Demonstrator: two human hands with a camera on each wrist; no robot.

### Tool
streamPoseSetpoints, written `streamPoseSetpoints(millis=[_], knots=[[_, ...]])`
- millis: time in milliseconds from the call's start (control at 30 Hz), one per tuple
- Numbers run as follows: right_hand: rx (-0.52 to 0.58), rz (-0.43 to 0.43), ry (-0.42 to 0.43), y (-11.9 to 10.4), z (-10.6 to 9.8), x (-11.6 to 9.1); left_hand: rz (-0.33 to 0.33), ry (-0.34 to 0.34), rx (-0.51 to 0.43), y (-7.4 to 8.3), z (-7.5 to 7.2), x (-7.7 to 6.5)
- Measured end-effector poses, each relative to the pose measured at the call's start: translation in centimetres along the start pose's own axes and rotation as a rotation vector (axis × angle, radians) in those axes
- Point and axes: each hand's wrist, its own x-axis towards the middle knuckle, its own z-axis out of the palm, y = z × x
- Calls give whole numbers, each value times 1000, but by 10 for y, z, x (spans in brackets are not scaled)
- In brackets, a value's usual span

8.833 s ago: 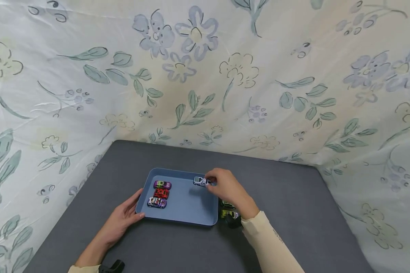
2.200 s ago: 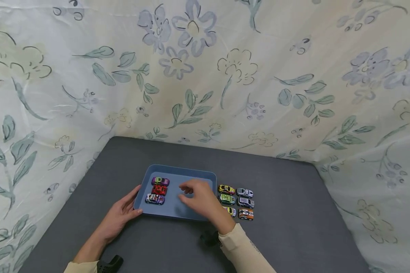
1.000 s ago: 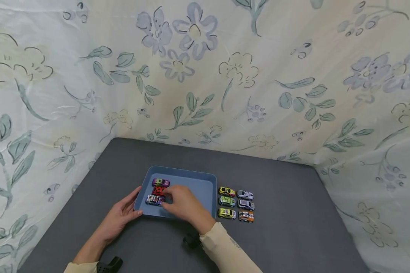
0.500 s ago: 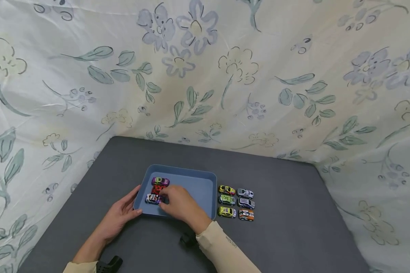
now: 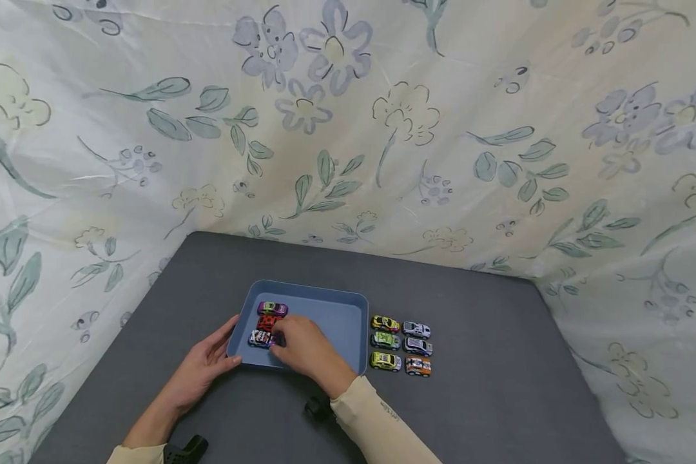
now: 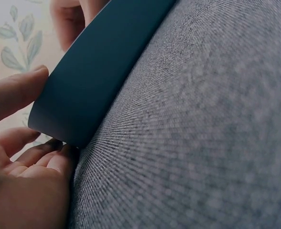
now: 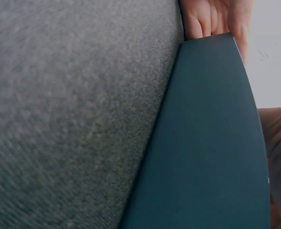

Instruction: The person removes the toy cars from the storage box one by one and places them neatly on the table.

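Observation:
A blue rectangular tray (image 5: 333,316) lies on the dark grey table. My left hand (image 5: 205,364) holds its left end, thumb at the near corner of the rim and fingers along the end wall; the left wrist view shows the thumb (image 6: 23,90) on the rim. Inside the tray, my right hand (image 5: 313,354) pinches the right end of a white-and-purple toy car (image 5: 259,338), the nearest of three in a column. Behind it sit a red toy car (image 5: 266,321), partly covered by the fingers, and a purple-and-green toy car (image 5: 273,308). In the right wrist view the tray wall (image 7: 202,133) hides the fingertips.
Several toy cars stand in two columns just right of the tray, among them a lime-yellow car (image 5: 385,361), an orange-and-white car (image 5: 418,367) and a white car (image 5: 416,329). A floral cloth (image 5: 348,161) hangs behind the table (image 5: 487,361).
The white toy car first held over the tray's right side now stands among those on the table. My right hand has moved left across the tray to the white-and-purple car; the left stays.

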Motion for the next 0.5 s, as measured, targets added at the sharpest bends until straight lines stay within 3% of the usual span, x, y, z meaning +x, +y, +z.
streamPoseSetpoints(millis=[233,500], knots=[[-6,33,-3,6,3,-7,-35,-16,-12,-5,5,-2],[19,41,8,7,-1,-5,20,-8,-25,-1,0,0]])
